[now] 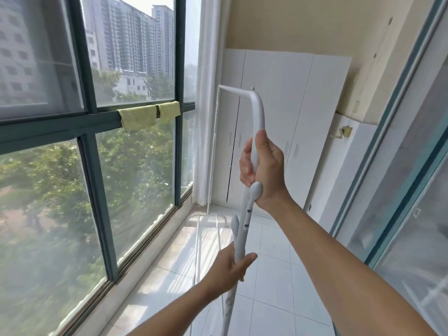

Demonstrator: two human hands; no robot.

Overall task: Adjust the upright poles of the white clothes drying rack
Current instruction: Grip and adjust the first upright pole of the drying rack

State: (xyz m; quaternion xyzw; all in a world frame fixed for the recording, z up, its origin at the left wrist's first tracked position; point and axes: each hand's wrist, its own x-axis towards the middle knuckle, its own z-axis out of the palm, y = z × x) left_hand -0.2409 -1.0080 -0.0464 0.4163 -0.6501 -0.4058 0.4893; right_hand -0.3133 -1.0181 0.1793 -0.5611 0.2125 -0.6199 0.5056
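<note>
Both my hands grip the near upright pole of the white metal clothes drying rack [257, 110].

My right hand [263, 169] is wrapped around the pole's upper section just below its bend; my left hand [229, 266] clasps the lower section, nearer me. The rack's far upright [213, 151] stands by the white curtain [203, 117], before the white cabinet [291, 105].

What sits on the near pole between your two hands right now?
In the head view, between the right hand and left hand, the near pole carries two white oval knobs, one just under the right hand, one just above the left.
</note>
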